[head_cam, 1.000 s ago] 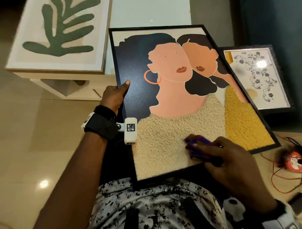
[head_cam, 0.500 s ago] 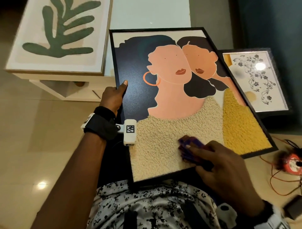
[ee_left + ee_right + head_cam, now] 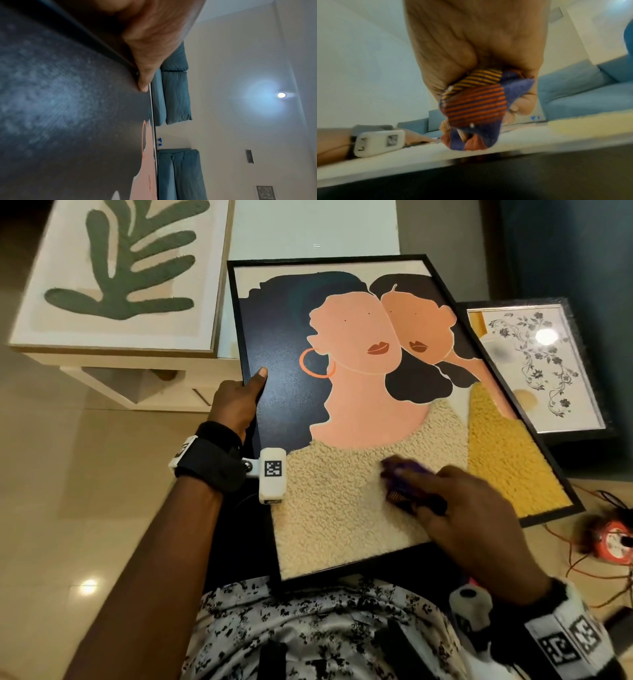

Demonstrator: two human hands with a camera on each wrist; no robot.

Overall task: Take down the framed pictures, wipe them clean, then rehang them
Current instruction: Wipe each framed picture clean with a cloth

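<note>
The portrait (image 3: 359,405) has a thin matt black frame; its dark-blue area shows a soft, slightly grainy sheen, while the cream and mustard parts look nubbly, like looped pile. The cloth (image 3: 476,108) is soft ribbed fabric, striped orange and yellow on purple, fuzzy at its edges. Left of the portrait, the leaf picture (image 3: 120,275) looks matt, the green shape fuzzy-edged, with a pale wood-look frame. Right of the portrait, the floral picture (image 3: 537,364) is glossy, with a bright glare spot. The floor (image 3: 85,508) is smooth, shiny tile. The shirt (image 3: 308,638) is printed cloth.
</note>
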